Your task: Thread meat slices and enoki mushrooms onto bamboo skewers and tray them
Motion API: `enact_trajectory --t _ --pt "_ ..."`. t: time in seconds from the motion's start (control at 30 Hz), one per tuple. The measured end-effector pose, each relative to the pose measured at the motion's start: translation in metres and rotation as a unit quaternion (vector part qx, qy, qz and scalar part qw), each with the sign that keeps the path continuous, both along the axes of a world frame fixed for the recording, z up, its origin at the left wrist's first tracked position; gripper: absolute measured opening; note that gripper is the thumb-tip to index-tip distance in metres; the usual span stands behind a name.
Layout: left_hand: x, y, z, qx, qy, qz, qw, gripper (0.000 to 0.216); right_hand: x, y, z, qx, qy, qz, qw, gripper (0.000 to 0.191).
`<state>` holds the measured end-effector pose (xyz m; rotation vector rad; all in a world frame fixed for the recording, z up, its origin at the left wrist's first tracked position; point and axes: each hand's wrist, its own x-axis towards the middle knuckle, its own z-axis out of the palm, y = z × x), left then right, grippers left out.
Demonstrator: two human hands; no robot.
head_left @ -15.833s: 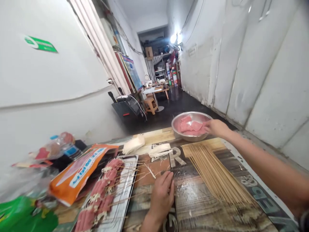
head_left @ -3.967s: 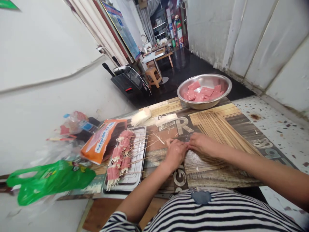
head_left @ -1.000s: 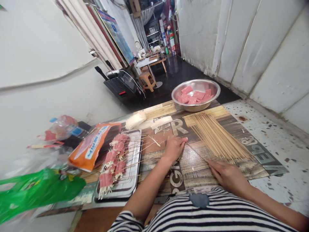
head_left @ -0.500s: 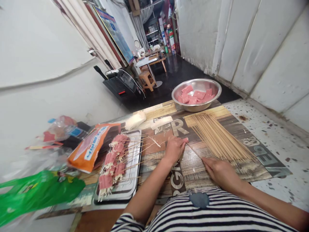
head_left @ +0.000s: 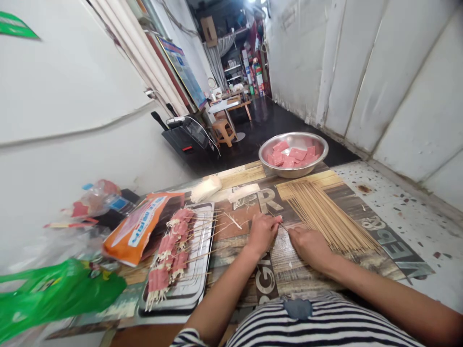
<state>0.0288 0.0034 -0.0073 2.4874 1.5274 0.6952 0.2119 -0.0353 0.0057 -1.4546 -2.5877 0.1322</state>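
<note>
My left hand (head_left: 263,232) rests on the table mat with its fingers curled over a pink meat roll whose end shows at the fingertips. My right hand (head_left: 310,245) lies close beside it, pinching a thin bamboo skewer whose tip points at the roll. A loose fan of bamboo skewers (head_left: 325,212) spreads just right of my right hand. Finished meat-and-mushroom skewers (head_left: 171,243) lie on a white tray (head_left: 197,284) to the left. A steel bowl (head_left: 318,156) with pink meat slices (head_left: 289,156) stands at the table's far edge.
An orange packet (head_left: 139,231) lies beside the tray, with bundles of white enoki mushrooms (head_left: 206,188) behind it. A green plastic bag (head_left: 54,294) and a clear bag sit at far left. A corridor with a stool and tables runs beyond the table.
My right hand has moved left from the skewer pile toward my left hand, carrying a skewer. My left hand stays curled on the roll.
</note>
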Motion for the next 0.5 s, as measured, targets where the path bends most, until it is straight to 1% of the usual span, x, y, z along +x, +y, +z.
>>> enact_trajectory --t 0.1,0.2,0.27,0.33,0.43,0.5 --pt "0.006 0.003 -0.009 0.016 -0.008 0.013 1.0 0.016 0.011 0.004 -0.007 0.027 0.017 0.012 0.999 0.026" --pt "0.021 0.015 -0.01 0.052 -0.026 0.032 0.998 0.015 0.028 0.019 -0.001 0.064 0.028 0.014 0.997 0.027" --pt "0.033 0.027 -0.005 0.074 -0.025 0.044 0.996 0.016 0.039 0.033 0.008 0.078 0.036 0.028 0.996 0.029" --pt "0.045 0.036 0.003 0.08 -0.017 0.051 0.995 0.014 0.047 0.045 0.016 0.076 0.037 0.041 0.996 0.032" --pt "0.057 0.042 0.013 0.046 0.003 0.062 0.997 0.014 0.056 0.057 0.021 0.062 0.011 0.057 0.996 0.033" --pt "0.06 0.04 0.019 0.023 0.01 0.063 0.998 0.019 0.061 0.065 0.026 0.072 -0.004 0.061 0.996 0.034"
